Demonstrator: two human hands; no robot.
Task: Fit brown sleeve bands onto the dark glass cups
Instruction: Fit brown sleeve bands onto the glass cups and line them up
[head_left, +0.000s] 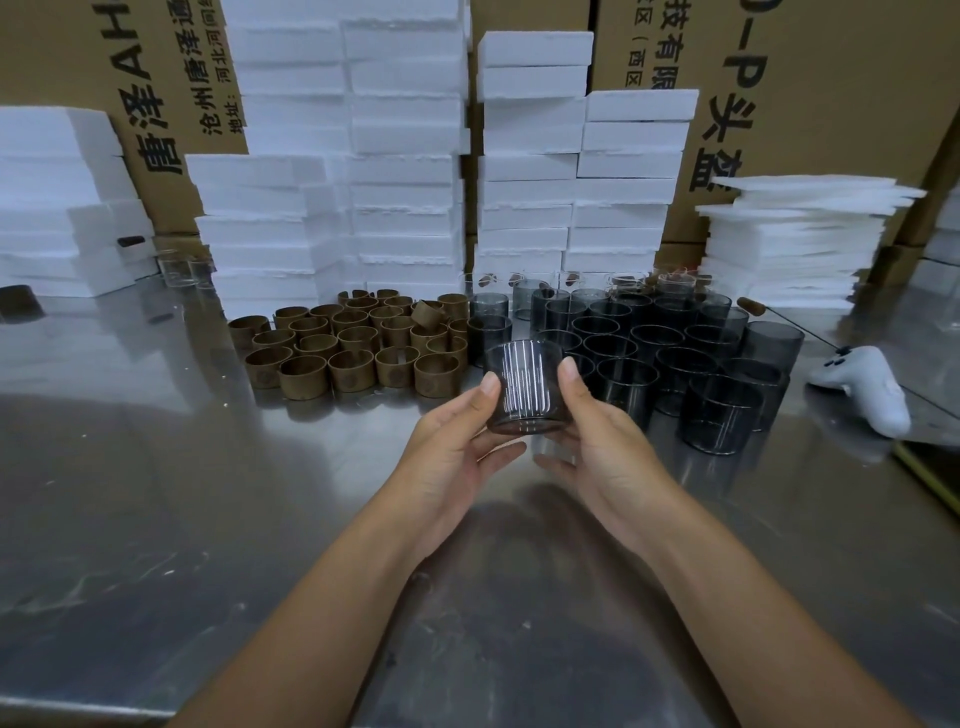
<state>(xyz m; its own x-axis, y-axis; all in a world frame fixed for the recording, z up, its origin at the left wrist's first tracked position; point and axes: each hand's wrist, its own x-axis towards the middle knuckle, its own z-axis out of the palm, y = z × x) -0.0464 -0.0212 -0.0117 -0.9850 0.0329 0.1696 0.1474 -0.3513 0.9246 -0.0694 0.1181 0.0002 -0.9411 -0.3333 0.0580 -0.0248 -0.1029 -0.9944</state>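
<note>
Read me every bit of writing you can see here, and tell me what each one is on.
"唐泽AH", sideways and cut off: left box.
"沧州唐泽通", cut off: left box.
"地址:河北河间", cut off: left box.
"技有限", cut off: right box.
"(西区", cut off: right box.
"-P头盔", cut off: right box.
Round stamps on the bands: too small to read.
The cup: no text.

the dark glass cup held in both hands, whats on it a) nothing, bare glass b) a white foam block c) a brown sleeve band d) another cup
a: the dark ribbed glass cup gripped by the left hand and right hand is bare, while the brown sleeve bands stand grouped on the shiny metal table beyond it.
</note>
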